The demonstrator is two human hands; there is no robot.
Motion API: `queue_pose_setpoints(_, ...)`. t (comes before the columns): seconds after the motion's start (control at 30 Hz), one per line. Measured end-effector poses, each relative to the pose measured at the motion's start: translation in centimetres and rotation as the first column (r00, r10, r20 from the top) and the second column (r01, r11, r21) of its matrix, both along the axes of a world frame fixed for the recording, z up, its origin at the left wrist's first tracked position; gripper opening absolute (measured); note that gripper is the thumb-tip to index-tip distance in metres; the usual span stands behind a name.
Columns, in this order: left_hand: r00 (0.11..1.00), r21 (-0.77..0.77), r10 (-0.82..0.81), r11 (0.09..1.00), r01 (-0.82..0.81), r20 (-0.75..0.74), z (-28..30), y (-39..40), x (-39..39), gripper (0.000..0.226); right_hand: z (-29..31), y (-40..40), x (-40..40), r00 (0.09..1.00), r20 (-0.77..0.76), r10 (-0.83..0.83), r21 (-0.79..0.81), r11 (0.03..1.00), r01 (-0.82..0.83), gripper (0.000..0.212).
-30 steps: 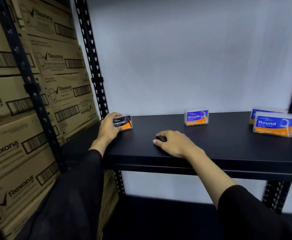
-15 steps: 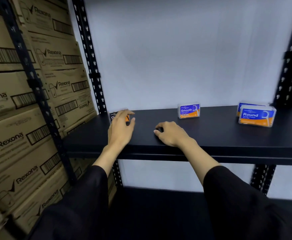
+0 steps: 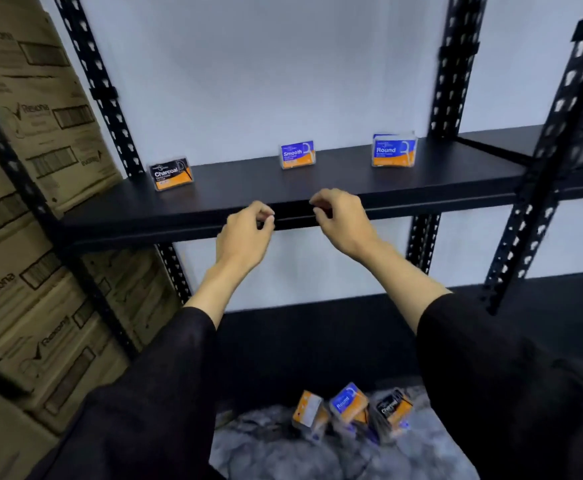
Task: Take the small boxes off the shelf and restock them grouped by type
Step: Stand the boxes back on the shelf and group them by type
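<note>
On the black shelf point(image 3: 248, 188) stand three groups of small boxes: a black Charcoal box point(image 3: 171, 173) at the left, a blue Smooth box point(image 3: 297, 154) in the middle, and a blue Round box point(image 3: 394, 150) with another behind it at the right. My left hand point(image 3: 245, 237) and my right hand point(image 3: 340, 221) hover in front of the shelf's front edge, fingers loosely curled and holding nothing. Low in the view, several more small boxes point(image 3: 350, 408) lie in a loose pile on a grey mottled surface point(image 3: 283, 452).
Stacked brown Rexona cartons point(image 3: 23, 209) fill the left side behind a black slotted upright point(image 3: 23, 188). More slotted uprights point(image 3: 539, 174) stand at the right. A lower black shelf point(image 3: 317, 337) runs beneath, with a white wall behind.
My left hand let go of the Charcoal box, which now stands alone at the left. Both hands pulled back off the shelf to its front edge. The view tilted down, revealing the pile below.
</note>
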State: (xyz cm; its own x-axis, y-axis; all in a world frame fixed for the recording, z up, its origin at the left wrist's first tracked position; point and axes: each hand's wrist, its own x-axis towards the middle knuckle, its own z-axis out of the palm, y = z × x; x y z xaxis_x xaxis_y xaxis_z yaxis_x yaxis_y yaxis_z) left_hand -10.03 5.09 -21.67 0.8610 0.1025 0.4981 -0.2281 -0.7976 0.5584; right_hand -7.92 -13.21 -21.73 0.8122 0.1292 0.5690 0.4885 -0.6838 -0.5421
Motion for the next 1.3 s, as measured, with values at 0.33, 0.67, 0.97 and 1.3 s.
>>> queue_pose_setpoints(0.33,0.862,0.18,-0.1,0.96,0.216,-0.497,-16.9,-7.3,-0.2,0.015,-16.7,-8.6,-4.0,0.83,-0.509,-0.228,-0.353,0.935,0.04,0.033)
queue_pose_setpoints(0.67,0.58,0.12,-0.099,0.938,0.326,-0.808,-34.8,-9.7,0.8,0.028,-35.0,-12.4,-4.3,0.515,-0.767,-0.383,-0.491,0.867,-0.085,0.049)
queue_pose_setpoints(0.97,0.519,0.025,-0.137,0.956,0.293,-0.844,-43.4,-11.7,0.5,0.076,-42.1,-12.2,-3.9,0.446,-0.804,-0.392,-0.46,0.886,-0.051,0.083)
queue_pose_setpoints(1.3,0.578,-0.051,-0.19,0.967,0.248,-0.793,-45.1,-11.4,0.1,0.074,-44.3,-12.1,-4.6,0.477,-0.783,-0.399,-0.444,0.896,0.021,0.075)
